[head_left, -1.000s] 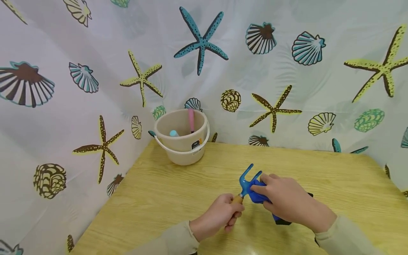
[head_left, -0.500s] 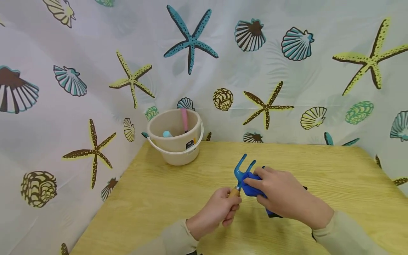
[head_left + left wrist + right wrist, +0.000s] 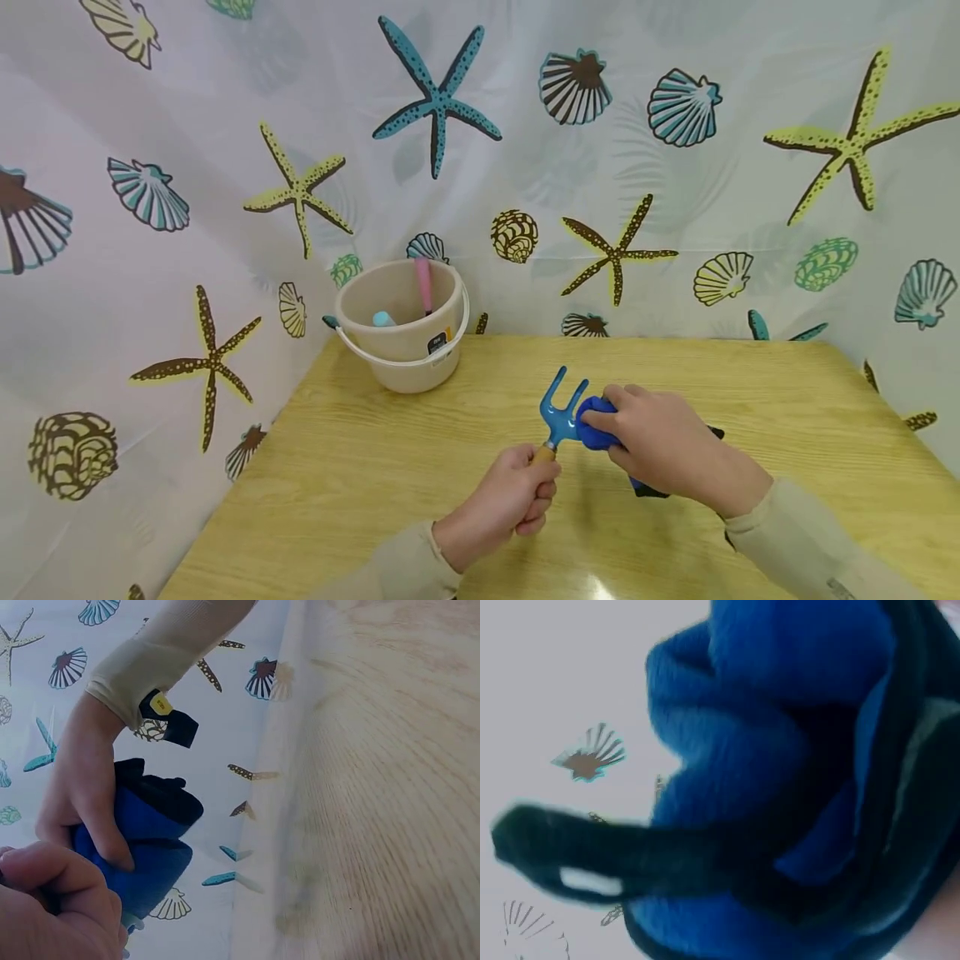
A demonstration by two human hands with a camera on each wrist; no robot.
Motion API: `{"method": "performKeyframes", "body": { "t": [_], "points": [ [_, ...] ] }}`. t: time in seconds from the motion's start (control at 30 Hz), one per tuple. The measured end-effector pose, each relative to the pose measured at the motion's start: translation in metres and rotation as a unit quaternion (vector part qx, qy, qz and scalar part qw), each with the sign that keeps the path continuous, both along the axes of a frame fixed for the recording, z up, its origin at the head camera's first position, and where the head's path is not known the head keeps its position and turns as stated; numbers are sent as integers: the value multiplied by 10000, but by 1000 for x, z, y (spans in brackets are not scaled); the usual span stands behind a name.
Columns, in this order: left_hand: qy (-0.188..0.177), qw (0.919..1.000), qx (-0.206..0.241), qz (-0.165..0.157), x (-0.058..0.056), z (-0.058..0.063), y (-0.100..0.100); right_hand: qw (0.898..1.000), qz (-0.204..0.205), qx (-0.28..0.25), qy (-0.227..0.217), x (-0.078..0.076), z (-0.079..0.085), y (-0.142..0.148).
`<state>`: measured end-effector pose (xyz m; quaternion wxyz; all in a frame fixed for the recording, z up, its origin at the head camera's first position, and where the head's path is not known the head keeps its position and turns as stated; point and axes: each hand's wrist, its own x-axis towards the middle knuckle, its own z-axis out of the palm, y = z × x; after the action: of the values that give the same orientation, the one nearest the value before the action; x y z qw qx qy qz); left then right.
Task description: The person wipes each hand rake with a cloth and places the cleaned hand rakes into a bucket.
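My left hand (image 3: 504,493) grips the wooden handle (image 3: 544,454) of a small garden hand fork, its blue metal head (image 3: 558,419) pointing up and away above the table. With my right hand (image 3: 667,446) I hold a bunched blue cloth (image 3: 597,423) with black edging against the right side of the fork head. In the left wrist view, the fingers of the right hand (image 3: 90,787) grip the folded cloth (image 3: 154,859), and my left hand (image 3: 56,907) is at the lower left. Blue folds, dark trim and a loop (image 3: 615,851) fill much of the right wrist view.
A beige bucket (image 3: 408,346) with a white handle stands at the back left of the wooden table (image 3: 360,467). A pink-handled item (image 3: 423,283) and a light-blue-topped item (image 3: 383,318) are inside it. A shell-and-starfish curtain (image 3: 487,192) hangs behind and at the sides.
The head view has turned slightly right. The cloth has shifted from across the fork's head and neck to its right edge, leaving more of the blue metal visible. Both hands keep their holds.
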<state>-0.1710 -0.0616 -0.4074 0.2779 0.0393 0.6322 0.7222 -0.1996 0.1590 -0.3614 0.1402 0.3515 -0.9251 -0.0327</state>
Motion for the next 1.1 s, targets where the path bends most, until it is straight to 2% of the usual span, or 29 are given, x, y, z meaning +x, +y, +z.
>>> {"method": "performKeyframes", "body": {
  "t": [0.1, 0.23, 0.47, 0.7, 0.97, 1.1],
  "points": [
    [-39, 10000, 39, -15, -1, -2, 0, 9992, 353, -48, -202, 6, 4, -4],
    [17, 10000, 78, -36, -1, -4, -1, 9985, 548, -11, -75, 6, 7, -10],
    [-44, 9999, 153, -37, 2, -6, -4, 9995, 110, 229, 177, -9, -8, -3],
    [-65, 9997, 204, -88, 2, -6, -5, 9955, 12, 364, 873, -16, -17, -1],
    [57, 9998, 187, 28, -2, -6, -6, 9827, -114, 639, 1735, -23, -11, -5],
    [78, 9999, 27, -58, 0, -5, -5, 9844, -133, 465, 1689, -26, -3, -5]
  ]
}}
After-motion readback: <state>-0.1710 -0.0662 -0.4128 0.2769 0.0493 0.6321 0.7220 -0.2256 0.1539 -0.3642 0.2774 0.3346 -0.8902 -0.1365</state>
